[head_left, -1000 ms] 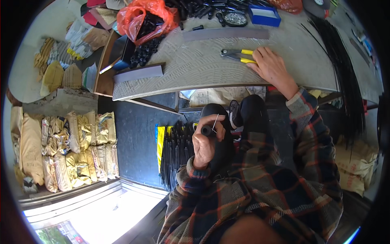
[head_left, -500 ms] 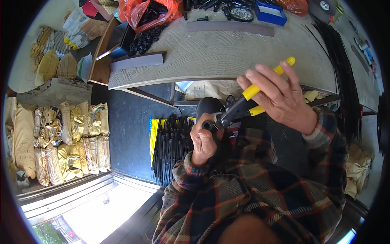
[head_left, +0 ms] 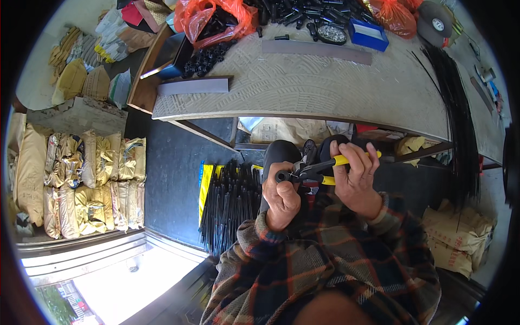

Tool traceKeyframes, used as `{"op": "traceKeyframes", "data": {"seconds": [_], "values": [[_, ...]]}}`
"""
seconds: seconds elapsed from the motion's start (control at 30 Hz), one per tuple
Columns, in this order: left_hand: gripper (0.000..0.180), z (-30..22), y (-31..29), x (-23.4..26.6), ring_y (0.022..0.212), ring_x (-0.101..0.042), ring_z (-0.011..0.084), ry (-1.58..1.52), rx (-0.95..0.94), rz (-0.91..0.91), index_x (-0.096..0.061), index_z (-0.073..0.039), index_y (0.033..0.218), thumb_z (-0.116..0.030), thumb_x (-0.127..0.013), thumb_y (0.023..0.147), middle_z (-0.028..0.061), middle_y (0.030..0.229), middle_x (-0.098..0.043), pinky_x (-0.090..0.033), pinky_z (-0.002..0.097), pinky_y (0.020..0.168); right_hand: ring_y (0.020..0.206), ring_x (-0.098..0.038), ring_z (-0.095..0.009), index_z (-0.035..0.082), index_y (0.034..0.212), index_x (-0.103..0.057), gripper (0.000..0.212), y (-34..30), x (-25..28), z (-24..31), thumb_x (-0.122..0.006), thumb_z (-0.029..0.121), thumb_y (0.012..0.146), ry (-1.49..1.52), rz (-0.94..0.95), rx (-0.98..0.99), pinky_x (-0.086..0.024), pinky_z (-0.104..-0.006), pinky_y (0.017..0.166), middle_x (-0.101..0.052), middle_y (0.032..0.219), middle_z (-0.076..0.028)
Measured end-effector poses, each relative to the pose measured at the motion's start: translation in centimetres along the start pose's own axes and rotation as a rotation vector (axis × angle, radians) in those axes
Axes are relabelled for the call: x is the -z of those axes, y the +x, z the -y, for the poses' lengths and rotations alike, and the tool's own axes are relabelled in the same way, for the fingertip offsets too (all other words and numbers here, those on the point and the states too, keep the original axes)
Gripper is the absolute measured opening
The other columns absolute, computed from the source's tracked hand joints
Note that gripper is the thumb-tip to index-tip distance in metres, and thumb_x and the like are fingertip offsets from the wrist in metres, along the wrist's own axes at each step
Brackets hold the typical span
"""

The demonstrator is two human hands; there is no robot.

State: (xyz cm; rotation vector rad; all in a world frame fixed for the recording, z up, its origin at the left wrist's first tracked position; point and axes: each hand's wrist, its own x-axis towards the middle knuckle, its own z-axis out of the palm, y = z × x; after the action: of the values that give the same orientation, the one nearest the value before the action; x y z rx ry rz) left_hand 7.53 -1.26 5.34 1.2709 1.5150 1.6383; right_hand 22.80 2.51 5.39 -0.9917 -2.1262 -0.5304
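My left hand (head_left: 281, 201) is closed around a short black tube-like part (head_left: 282, 176), whose round open end faces up between thumb and fingers. In my right hand (head_left: 356, 176) is a pair of pliers (head_left: 314, 169) with dark jaws and yellow handles. The fingers lie over the upper handle, while the lower handle runs beside the palm. The jaws point left and meet the tube's rim, near a thin bright piece too small to name. Both hands are above my lap, in front of the table (head_left: 325, 81).
A bundle of thin black rods (head_left: 230, 203) stands on the floor at left. More long black strands (head_left: 452, 103) hang over the table's right side. Orange bags (head_left: 398, 19), black parts and a blue box (head_left: 368, 35) lie at its back. Filled sacks (head_left: 76, 200) are stacked far left.
My right hand has moved down and left, and the pliers' handles lie lower and flatter. My left hand has shifted slightly right, still holding the tube. The view has moved a little.
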Motion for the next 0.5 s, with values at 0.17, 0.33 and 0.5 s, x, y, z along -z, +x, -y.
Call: {"op": "traceKeyframes", "data": {"seconds": [0.17, 0.33, 0.5], "values": [[0.075, 0.9, 0.3, 0.9, 0.048, -0.041, 0.0040, -0.099, 0.000, 0.186, -0.053, 0.001, 0.090, -0.070, -0.034, 0.079, -0.0014, 0.058, -0.049, -0.029, 0.0178, 0.044, 0.083, -0.056, -0.026, 0.002, 0.098, -0.055, 0.028, 2.5, 3.3, -3.6, -0.067, 0.016, 0.076, 0.236, 0.244, 0.178, -0.045, -0.0366, 0.069, -0.053, 0.100, -0.011], [0.075, -0.3, 1.8, 3.8, 0.087, -0.055, 0.0181, -0.290, 0.006, 0.825, -0.046, 0.005, 0.120, -0.039, -0.074, 0.067, 0.0084, 0.096, -0.056, -0.044, 0.0299, 0.078, 0.068, -0.061, -0.031, 0.003, 0.101, -0.050, 0.047, 5.7, 5.1, -8.7, -0.074, 0.029, 0.070, 1.062, 1.281, 0.199, -0.049, -0.0320, 0.056, -0.060, 0.088, -0.013], [0.057, 0.5, 1.4, 3.0, 0.095, -0.056, 0.0223, -0.281, -0.146, 0.900, -0.053, 0.002, 0.111, -0.031, -0.073, 0.070, 0.0140, 0.106, -0.057, -0.042, 0.0289, 0.084, 0.066, -0.060, -0.031, 0.005, 0.119, -0.039, 0.066, 3.0, 3.9, -8.3, -0.077, 0.020, 0.067, 1.768, 1.655, -0.529, -0.048, -0.0321, 0.056, -0.059, 0.082, -0.012]]}}
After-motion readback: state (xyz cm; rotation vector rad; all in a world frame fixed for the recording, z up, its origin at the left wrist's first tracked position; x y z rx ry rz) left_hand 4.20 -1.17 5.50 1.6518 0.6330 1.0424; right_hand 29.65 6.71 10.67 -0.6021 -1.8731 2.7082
